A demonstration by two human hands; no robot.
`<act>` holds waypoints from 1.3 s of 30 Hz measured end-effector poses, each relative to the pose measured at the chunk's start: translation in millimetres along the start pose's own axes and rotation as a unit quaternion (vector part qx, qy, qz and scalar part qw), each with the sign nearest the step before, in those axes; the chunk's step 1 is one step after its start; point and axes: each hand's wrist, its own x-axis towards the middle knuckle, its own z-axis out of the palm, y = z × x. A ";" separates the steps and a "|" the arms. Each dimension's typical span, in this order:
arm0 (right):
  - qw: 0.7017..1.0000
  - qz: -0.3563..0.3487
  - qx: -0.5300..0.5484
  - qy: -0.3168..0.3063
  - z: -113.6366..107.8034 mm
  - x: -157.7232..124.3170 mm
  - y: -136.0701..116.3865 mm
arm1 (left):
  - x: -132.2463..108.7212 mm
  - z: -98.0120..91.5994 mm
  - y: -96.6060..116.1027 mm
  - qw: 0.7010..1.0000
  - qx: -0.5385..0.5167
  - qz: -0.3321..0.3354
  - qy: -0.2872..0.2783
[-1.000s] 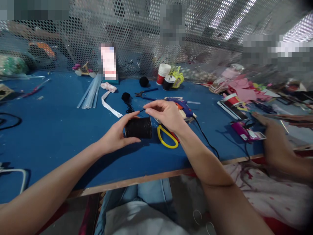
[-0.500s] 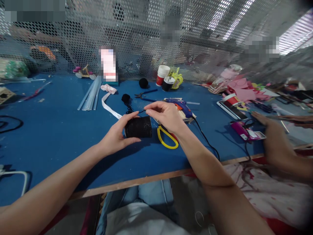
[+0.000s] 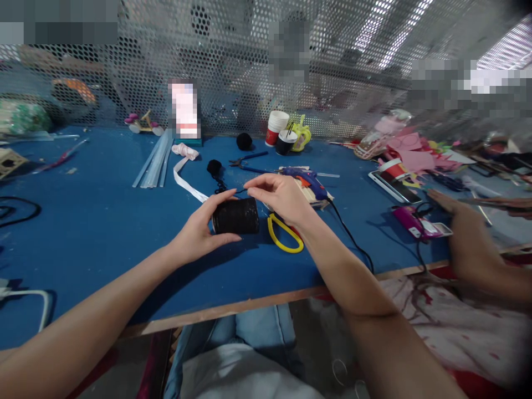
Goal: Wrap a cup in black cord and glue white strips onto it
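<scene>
My left hand (image 3: 203, 227) is wrapped round a black cup-shaped cylinder (image 3: 236, 216), lying on its side just above the table, thumb below and fingers on top. In a pinch at its upper right edge, my right hand (image 3: 278, 199) holds a thin black cord (image 3: 241, 190). That cord appears to lead toward black yarn (image 3: 214, 168) behind the cylinder. Scissors with a yellow handle (image 3: 286, 235) lie under my right wrist. Beyond that wrist rests a blue hot glue gun (image 3: 310, 182).
Blue-handled pliers (image 3: 249, 162), a black ball (image 3: 244, 141) and paper cups (image 3: 276, 126) stand behind. Clear glue sticks (image 3: 153, 163) and a white ribbon (image 3: 185, 180) lie left. A phone (image 3: 394, 187), a purple box (image 3: 411, 221) and another person's hand (image 3: 465, 221) are right.
My hands and the black cylinder have stayed almost in place. The other person's hands at the right have shifted slightly.
</scene>
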 end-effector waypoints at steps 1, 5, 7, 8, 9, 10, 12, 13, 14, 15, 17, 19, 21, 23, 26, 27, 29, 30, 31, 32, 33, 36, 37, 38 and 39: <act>1.000 0.009 0.002 -0.008 0.0 1.5 1.6 | -0.2 0.8 0.1 1.000 -0.013 -0.009 0.002; 0.998 0.059 0.018 -0.014 -0.4 8.6 10.5 | 1.0 2.2 0.9 0.996 -0.066 -0.056 0.026; 0.998 0.056 0.000 0.021 -1.8 10.1 12.6 | 2.6 1.8 0.5 0.991 -0.090 -0.082 0.056; 0.998 0.042 -0.017 0.044 -2.6 9.6 11.8 | 3.5 1.5 -0.1 0.988 -0.101 -0.095 0.074; 0.997 0.022 -0.035 0.064 -3.4 7.9 9.7 | 4.3 1.5 -0.9 0.983 -0.115 -0.110 0.089; 0.996 -0.001 -0.050 0.073 -3.8 5.2 6.3 | 5.0 1.7 -1.9 0.978 -0.130 -0.124 0.103; 0.996 -0.045 -0.066 0.046 -2.5 -2.6 -2.6 | 5.8 2.7 -3.6 0.968 -0.164 -0.144 0.123; 0.995 -0.062 -0.070 0.021 -0.6 -7.1 -7.0 | 5.9 3.5 -4.1 0.964 -0.178 -0.151 0.130; 0.994 -0.075 -0.078 -0.003 2.2 -11.6 -10.7 | 5.8 4.4 -4.2 0.961 -0.186 -0.155 0.135; 0.992 -0.086 -0.090 -0.018 5.8 -15.7 -13.1 | 5.6 5.2 -4.1 0.959 -0.189 -0.156 0.140; 0.987 -0.102 -0.121 -0.021 14.0 -21.7 -14.1 | 4.8 6.5 -3.3 0.961 -0.177 -0.156 0.146; 0.982 -0.117 -0.147 0.002 21.5 -24.7 -11.4 | 3.9 7.1 -2.5 0.964 -0.158 -0.156 0.145; 0.979 -0.128 -0.160 0.019 26.1 -25.7 -8.4 | 3.2 6.8 -1.7 0.968 -0.146 -0.152 0.135; 0.977 -0.138 -0.160 0.014 27.0 -26.1 -7.5 | 2.9 5.6 -0.6 0.972 -0.150 -0.137 0.115; 0.978 -0.146 -0.151 -0.009 22.9 -26.7 -9.7 | 2.9 2.4 1.9 0.977 -0.166 -0.113 0.071; 0.977 -0.150 -0.150 -0.017 20.9 -26.9 -10.4 | 2.9 1.2 2.6 0.978 -0.168 -0.110 0.057; 0.974 -0.164 -0.154 -0.029 17.4 -26.9 -10.9 | 2.6 -0.7 3.8 0.978 -0.172 -0.107 0.038; 0.971 -0.176 -0.162 -0.032 16.3 -26.8 -10.7 | 2.3 -1.2 4.2 0.979 -0.171 -0.106 0.035; 0.966 -0.190 -0.174 -0.033 15.6 -26.6 -10.2 | 2.0 -1.3 4.4 0.980 -0.166 -0.105 0.034; 0.958 -0.208 -0.194 -0.031 15.3 -26.3 -9.5 | 1.6 -1.2 4.6 0.981 -0.159 -0.104 0.035; 0.948 -0.229 -0.221 -0.026 15.4 -25.9 -8.8 | 1.3 -0.9 4.8 0.983 -0.150 -0.103 0.039; 0.902 -0.294 -0.317 -0.002 17.0 -24.7 -7.2 | 1.0 0.7 5.2 0.986 -0.124 -0.099 0.052; 0.887 -0.310 -0.342 0.005 17.5 -24.2 -6.8 | 1.0 1.3 5.2 0.986 -0.120 -0.097 0.056; 0.875 -0.322 -0.362 0.012 18.0 -23.7 -6.3 | 1.1 1.8 5.0 0.987 -0.117 -0.094 0.059; 0.866 -0.330 -0.376 0.018 18.4 -23.1 -5.8 | 1.1 2.4 4.7 0.987 -0.115 -0.093 0.061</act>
